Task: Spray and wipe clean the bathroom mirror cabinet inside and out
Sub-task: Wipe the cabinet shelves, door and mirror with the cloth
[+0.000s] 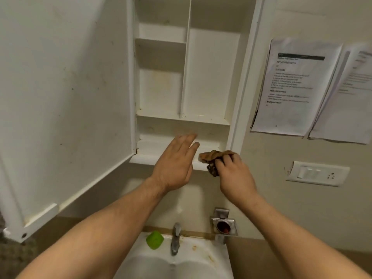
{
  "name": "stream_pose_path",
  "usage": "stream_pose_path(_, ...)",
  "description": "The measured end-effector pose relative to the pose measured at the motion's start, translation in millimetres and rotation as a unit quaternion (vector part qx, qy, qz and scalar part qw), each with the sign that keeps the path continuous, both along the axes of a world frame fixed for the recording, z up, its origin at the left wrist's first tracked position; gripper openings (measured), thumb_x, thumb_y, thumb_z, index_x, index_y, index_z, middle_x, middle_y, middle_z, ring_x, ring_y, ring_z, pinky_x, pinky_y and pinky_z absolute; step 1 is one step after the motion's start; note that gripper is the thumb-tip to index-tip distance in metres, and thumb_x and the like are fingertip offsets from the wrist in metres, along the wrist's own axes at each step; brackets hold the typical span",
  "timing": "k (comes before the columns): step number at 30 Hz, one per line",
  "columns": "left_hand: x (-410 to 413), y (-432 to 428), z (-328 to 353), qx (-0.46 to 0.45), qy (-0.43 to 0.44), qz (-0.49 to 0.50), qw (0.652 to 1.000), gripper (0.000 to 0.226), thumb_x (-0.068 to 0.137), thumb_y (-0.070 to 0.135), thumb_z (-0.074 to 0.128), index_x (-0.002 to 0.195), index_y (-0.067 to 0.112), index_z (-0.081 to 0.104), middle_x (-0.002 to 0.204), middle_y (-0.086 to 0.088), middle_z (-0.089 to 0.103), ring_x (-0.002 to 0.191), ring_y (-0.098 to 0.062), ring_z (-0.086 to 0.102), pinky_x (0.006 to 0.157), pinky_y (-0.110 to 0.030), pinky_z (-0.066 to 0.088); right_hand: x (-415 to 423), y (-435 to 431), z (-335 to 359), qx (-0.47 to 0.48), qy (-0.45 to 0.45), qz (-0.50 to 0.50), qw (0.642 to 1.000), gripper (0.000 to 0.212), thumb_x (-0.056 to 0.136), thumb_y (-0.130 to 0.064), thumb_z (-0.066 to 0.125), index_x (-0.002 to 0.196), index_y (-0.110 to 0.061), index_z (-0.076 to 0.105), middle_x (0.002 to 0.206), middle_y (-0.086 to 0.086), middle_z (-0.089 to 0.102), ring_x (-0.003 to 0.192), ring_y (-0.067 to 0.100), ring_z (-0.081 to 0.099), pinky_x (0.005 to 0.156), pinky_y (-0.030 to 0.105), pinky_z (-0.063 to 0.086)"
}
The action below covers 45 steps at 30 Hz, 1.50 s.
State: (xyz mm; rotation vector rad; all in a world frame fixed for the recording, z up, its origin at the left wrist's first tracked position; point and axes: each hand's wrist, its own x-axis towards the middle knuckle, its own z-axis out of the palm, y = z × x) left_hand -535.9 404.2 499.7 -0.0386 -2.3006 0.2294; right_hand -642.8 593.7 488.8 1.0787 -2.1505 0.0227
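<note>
The white mirror cabinet [209, 69] hangs on the wall with its door [66, 101] swung wide open to the left, showing bare, stained shelves. My right hand [233, 174] is shut on a crumpled brown cloth [211, 156] and presses it against the front lip of the bottom shelf, at its right end. My left hand [177, 164] is flat with fingers together and holds nothing; its fingertips reach over the same lip into the lowest compartment. No spray bottle is in view.
Below the cabinet is a white sink [201, 256] with a metal tap [175, 238], a green soap [154, 240] and a metal holder [223, 224]. Printed sheets [291, 85] and a switch plate [316, 173] are on the wall at right.
</note>
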Motion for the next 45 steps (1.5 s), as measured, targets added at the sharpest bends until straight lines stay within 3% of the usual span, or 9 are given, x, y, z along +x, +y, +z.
stream_pose_path(5,29.8,-22.1,-26.7,0.082,-0.029,0.031,0.996,0.056,0.089,0.008,0.052,0.145,0.002,0.045,0.154,-0.017,0.040,0.142,-0.032,0.037,0.121,-0.038,0.028,27.5,-34.8,-1.2,-0.046,-0.076,-0.063,0.994,0.036,0.092,-0.011,0.051,0.125,-0.012,0.066,0.128,0.013,0.063,0.120,0.038,0.049,0.097,0.045,0.045)
stream_pose_path(11,50.1,-21.9,-36.9,0.183,-0.062,0.024,0.981,0.072,0.089,0.008,0.047,0.157,0.005,0.024,0.159,-0.011,0.031,0.145,-0.024,0.031,0.118,-0.035,0.034,47.1,-92.5,14.1,-0.010,-0.222,0.169,0.960,0.041,0.087,-0.007,0.060,0.124,-0.022,0.069,0.127,0.001,0.065,0.123,0.029,0.048,0.094,0.037,0.046)
stream_pose_path(17,31.3,10.6,-31.0,0.166,-0.093,-0.027,0.981,0.086,0.094,0.047,0.052,0.161,0.016,0.007,0.166,-0.009,0.012,0.154,-0.025,0.010,0.123,-0.037,0.021,39.8,-64.7,17.9,-0.314,-0.468,0.211,0.798,0.049,0.086,-0.001,0.069,0.120,-0.030,0.049,0.112,-0.013,0.068,0.095,0.009,0.071,0.066,0.016,0.055)
stream_pose_path(21,3.8,15.4,-20.5,0.175,-0.049,0.000,0.983,0.064,0.093,0.022,0.058,0.153,0.015,0.035,0.157,-0.008,0.033,0.145,-0.028,0.027,0.114,-0.042,0.039,50.7,-65.3,10.2,-0.383,-0.600,0.248,0.657,0.064,0.081,0.014,0.054,0.116,-0.040,0.055,0.110,-0.017,0.069,0.098,-0.004,0.069,0.074,0.020,0.058)
stream_pose_path(26,7.6,-27.5,-5.4,0.042,-0.077,0.035,0.996,0.045,0.085,0.003,0.060,0.130,0.009,0.062,0.141,-0.013,0.053,0.130,-0.033,0.045,0.106,-0.039,0.044,73.4,-67.9,-19.2,-0.487,-0.459,0.183,0.720,0.049,0.089,-0.003,0.056,0.126,-0.034,0.052,0.118,-0.018,0.060,0.110,-0.002,0.059,0.097,0.026,0.050)
stream_pose_path(31,38.0,-65.3,-3.9,-0.061,-0.051,0.279,0.957,0.025,0.085,0.000,0.065,0.110,0.003,0.067,0.104,-0.016,0.066,0.101,-0.035,0.060,0.088,-0.042,0.051,62.6,-73.0,-23.6,-0.452,-0.420,0.200,0.761,0.041,0.092,-0.007,0.059,0.126,-0.031,0.057,0.127,-0.015,0.052,0.118,0.003,0.050,0.102,0.026,0.044)
stream_pose_path(34,9.2,-35.2,0.2,0.016,-0.095,0.312,0.945,0.033,0.092,0.007,0.053,0.124,0.008,0.058,0.119,-0.012,0.061,0.114,-0.032,0.055,0.104,-0.041,0.041,55.7,-81.5,-15.7,-0.454,-0.383,0.252,0.764,0.039,0.090,-0.005,0.057,0.124,-0.024,0.059,0.126,-0.010,0.054,0.115,0.006,0.051,0.099,0.025,0.045)
stream_pose_path(39,-13.2,-0.5,-4.5,0.166,-0.051,0.028,0.984,0.030,0.089,0.012,0.060,0.118,0.019,0.065,0.119,0.003,0.064,0.112,-0.010,0.057,0.098,-0.025,0.047,51.8,-78.6,-32.9,-0.463,-0.424,0.289,0.722,0.041,0.086,-0.001,0.059,0.117,-0.027,0.061,0.126,-0.011,0.057,0.122,0.008,0.054,0.106,0.033,0.049)
stream_pose_path(45,-22.7,-33.3,10.4,0.319,0.103,0.225,0.915,0.038,0.077,-0.006,0.060,0.108,0.014,0.070,0.104,0.000,0.067,0.092,-0.015,0.060,0.079,-0.021,0.039,25.7,-55.5,-27.1,-0.421,-0.372,0.292,0.774,0.033,0.090,-0.017,0.049,0.118,-0.025,0.065,0.138,-0.012,0.051,0.130,0.001,0.041,0.106,0.021,0.035)
